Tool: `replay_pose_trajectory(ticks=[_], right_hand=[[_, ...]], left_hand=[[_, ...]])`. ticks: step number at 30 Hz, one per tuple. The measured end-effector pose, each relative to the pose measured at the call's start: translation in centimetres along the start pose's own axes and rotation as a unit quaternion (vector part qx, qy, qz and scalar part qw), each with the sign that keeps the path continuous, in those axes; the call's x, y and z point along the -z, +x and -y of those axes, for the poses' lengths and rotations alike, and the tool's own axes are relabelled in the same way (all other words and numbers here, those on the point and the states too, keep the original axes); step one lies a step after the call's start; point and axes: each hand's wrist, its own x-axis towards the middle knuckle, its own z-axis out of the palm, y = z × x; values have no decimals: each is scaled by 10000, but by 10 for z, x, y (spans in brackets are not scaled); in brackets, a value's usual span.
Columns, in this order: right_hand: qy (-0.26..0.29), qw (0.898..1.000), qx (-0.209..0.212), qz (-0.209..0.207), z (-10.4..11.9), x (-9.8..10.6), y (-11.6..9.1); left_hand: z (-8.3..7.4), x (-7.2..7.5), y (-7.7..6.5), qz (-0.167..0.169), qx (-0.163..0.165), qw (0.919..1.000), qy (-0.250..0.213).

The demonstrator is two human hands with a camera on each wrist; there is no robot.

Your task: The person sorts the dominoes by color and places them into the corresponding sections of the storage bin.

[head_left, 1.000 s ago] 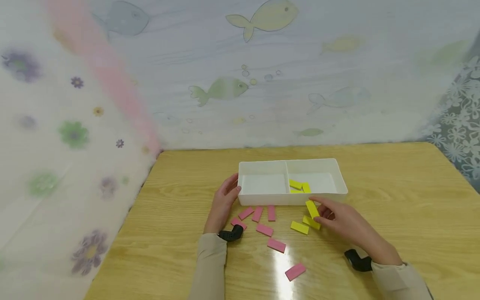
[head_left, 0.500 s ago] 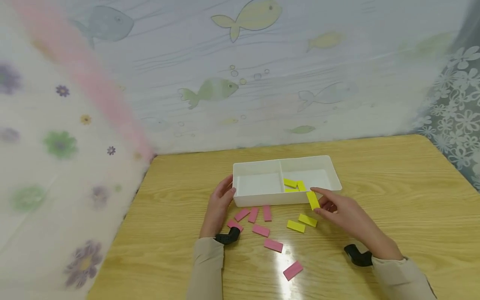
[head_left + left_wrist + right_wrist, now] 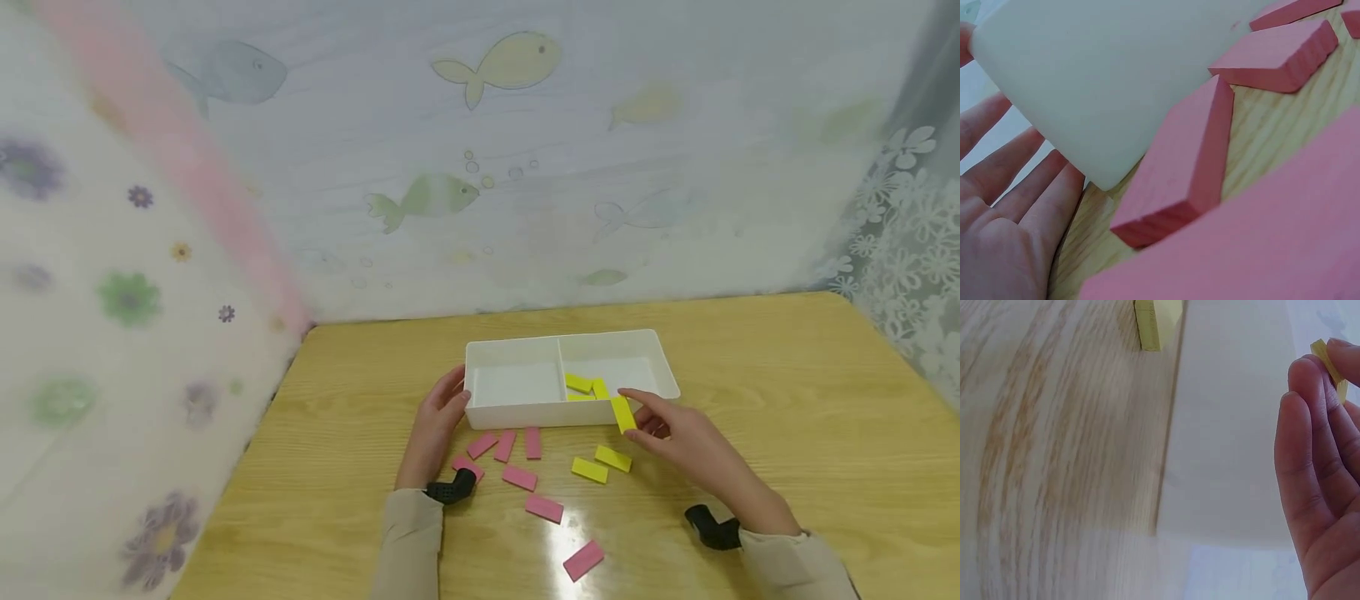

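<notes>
A white two-compartment box (image 3: pixel 517 416) stands on the wooden table. My left hand (image 3: pixel 431 429) touches its left end, the fingers quite straight along that wall in the left wrist view and the thumb at the near corner. My right hand (image 3: pixel 686 437) pinches a yellow block (image 3: pixel 623 415) between thumb and fingers, tilted at the box's front rim. In the right wrist view only a sliver of this yellow block (image 3: pixel 1319 349) shows past the fingers. Several yellow blocks (image 3: pixel 578 383) lie inside the right compartment; the left one holds nothing.
Two yellow blocks (image 3: pixel 590 470) lie in front of the box. Several pink blocks (image 3: pixel 520 477) are scattered on the table between the hands, some close to the box's front wall and one (image 3: pixel 583 561) nearer the body. A fish-patterned curtain (image 3: pixel 420 275) hangs behind the table.
My right hand has raised the yellow block from beside the two on the table to the box's front rim. My left hand stays at the box's end. The head view has shifted slightly.
</notes>
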Motion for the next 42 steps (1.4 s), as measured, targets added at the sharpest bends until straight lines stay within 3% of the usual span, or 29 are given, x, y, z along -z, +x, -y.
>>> replay_pose_trajectory(ticks=[7, 14, 20, 33, 42], right_hand=[[-12, 9999, 44, -120, 2, -1, -2], [-107, 9973, -122, -711, 3, 10, -6], [-129, 9931, -236, -1140, 7, 19, -1], [305, 9915, -479, -1172, 8, 23, 17], [343, 9925, -481, -1067, -11, 18, 28]], left_hand=[[-10, -3, -9, 107, -58, 9999, -71], [10, -8, 2, -28, -136, 9998, -173], [10, -10, 2, -18, -169, 9996, -213], [8, 0, 0, -96, -139, 9999, -12], [7, 0, 3, -78, -40, 9998, -190]])
